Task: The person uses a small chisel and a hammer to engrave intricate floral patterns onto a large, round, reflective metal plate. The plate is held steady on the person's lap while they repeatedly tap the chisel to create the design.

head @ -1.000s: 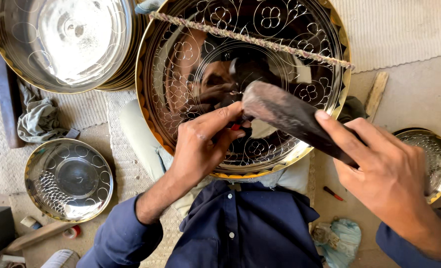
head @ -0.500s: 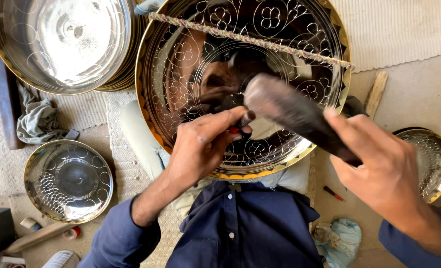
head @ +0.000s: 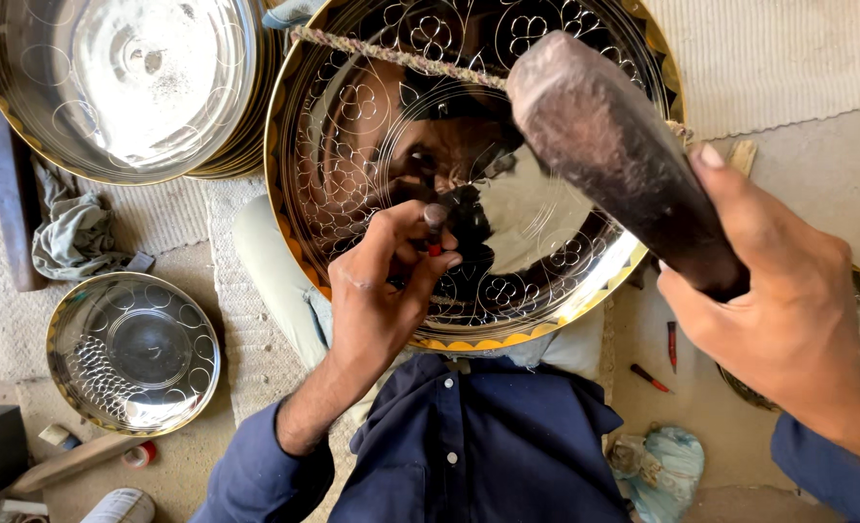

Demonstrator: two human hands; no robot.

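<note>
Clearly the work in hand is engraving a pattern into a large metal tray (head: pixel 507 194), and by my reading the moment falls between blows. Far left, a stack of plain shiny plates (head: pixel 130 87) leans near a crumpled grey rag (head: pixel 76 232), and below them a small patterned plate (head: pixel 132 351) lies flat on the floor. Next comes the left hand (head: pixel 377 291), fingers pinched tight around a short chisel (head: pixel 435 225) whose tip rests on the tray's face, among the flower and scroll lines. The tray itself stands tilted across the person's lap, a braided cord (head: pixel 391 56) running across its upper part. On the right, the right hand (head: pixel 779 310) is clenched round a dark, heavy mallet (head: pixel 614 145), raised above the chisel and apart from it. The next stroke, I judge, calls for a square hit on the chisel's head while the left hand keeps the tip on its line. Floor and woven mats (head: pixel 779 48) form the work surface; two small red-handled tools (head: pixel 660 363) lie on the floor right of the lap, beside a pale blue cloth (head: pixel 667 465).
</note>
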